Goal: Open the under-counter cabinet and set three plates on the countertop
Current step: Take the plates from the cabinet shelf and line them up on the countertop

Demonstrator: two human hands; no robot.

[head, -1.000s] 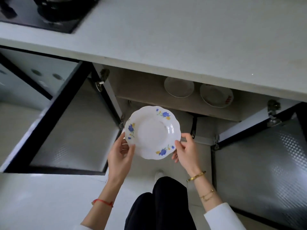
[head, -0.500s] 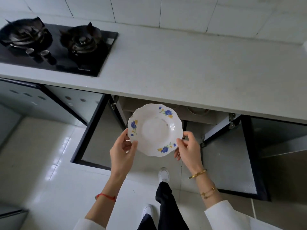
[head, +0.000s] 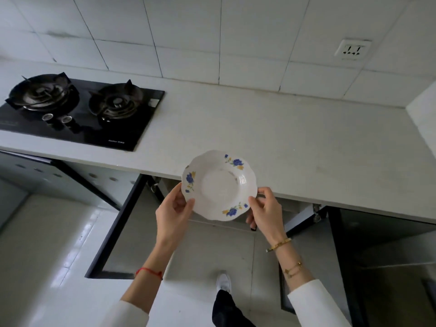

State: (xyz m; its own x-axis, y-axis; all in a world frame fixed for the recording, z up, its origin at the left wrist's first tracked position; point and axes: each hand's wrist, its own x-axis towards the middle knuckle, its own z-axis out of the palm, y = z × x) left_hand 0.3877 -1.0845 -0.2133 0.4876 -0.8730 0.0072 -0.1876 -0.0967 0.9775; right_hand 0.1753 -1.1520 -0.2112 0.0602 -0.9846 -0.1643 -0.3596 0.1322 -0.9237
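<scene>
A white scalloped plate [head: 219, 185] with blue and yellow flowers is held level at the front edge of the pale countertop [head: 271, 138], its far half over the counter. My left hand [head: 173, 208] grips its left rim and my right hand [head: 264, 208] grips its lower right rim. Below, the under-counter cabinet stands with both doors swung out: the left door [head: 118, 223] and the right door [head: 313, 256]. The cabinet's inside is hidden under the counter edge.
A black two-burner gas hob [head: 77, 112] is set into the counter at the left. White tiled wall behind, with a socket [head: 352, 49] at the upper right. A wall corner [head: 422, 114] bounds the counter on the right. My foot [head: 223, 283] stands between the open doors.
Both hands have lifted the plate from cabinet height up to the counter's front edge. The view rose, so the shelf with other plates went out of sight.
</scene>
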